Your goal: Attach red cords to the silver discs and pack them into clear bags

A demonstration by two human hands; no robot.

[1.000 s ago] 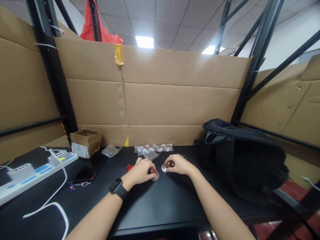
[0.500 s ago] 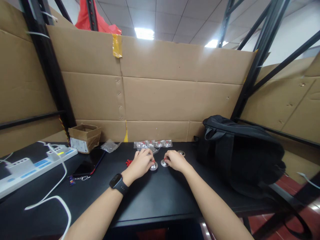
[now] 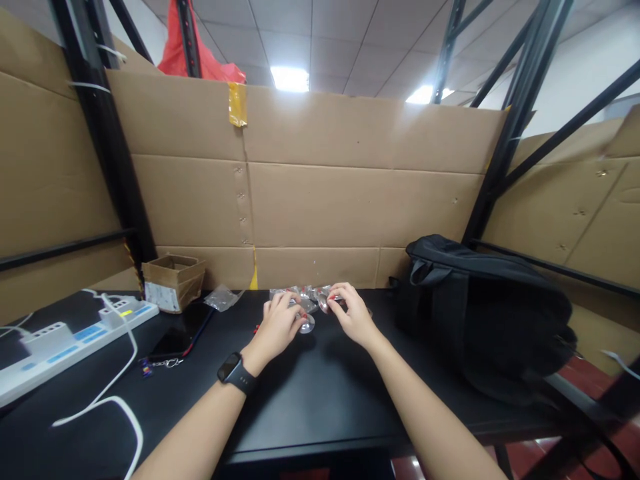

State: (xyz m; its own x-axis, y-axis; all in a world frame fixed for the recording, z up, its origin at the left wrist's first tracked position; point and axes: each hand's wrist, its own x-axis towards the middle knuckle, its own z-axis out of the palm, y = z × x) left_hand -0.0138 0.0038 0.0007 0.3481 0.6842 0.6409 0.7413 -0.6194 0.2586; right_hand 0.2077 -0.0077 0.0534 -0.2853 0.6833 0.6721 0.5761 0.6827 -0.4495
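My left hand (image 3: 280, 325) pinches a small silver cymbal-like metal disc (image 3: 307, 325) by a red piece at its middle. In my right hand (image 3: 354, 315) a matching disc (image 3: 323, 305) is gripped the same way and tilted, its face turned towards the left. The two discs are close together but apart, raised over the black table. Clear plastic packets (image 3: 300, 291) with shiny and red contents lie just behind my hands, partly covered by them. A bit of red cord (image 3: 256, 329) shows beside my left hand.
A black backpack (image 3: 480, 313) stands on the right of the table (image 3: 300, 413). On the left are a small cardboard box (image 3: 175, 283), a clear plastic bag (image 3: 223, 298), a phone (image 3: 183, 331), and a white power strip (image 3: 80, 340) with a cable. Cardboard panels (image 3: 320, 207) wall the back.
Both discs have come up off the table. My right hand has lifted and tilted its disc, while the left one rose slightly. The view has shifted a little.
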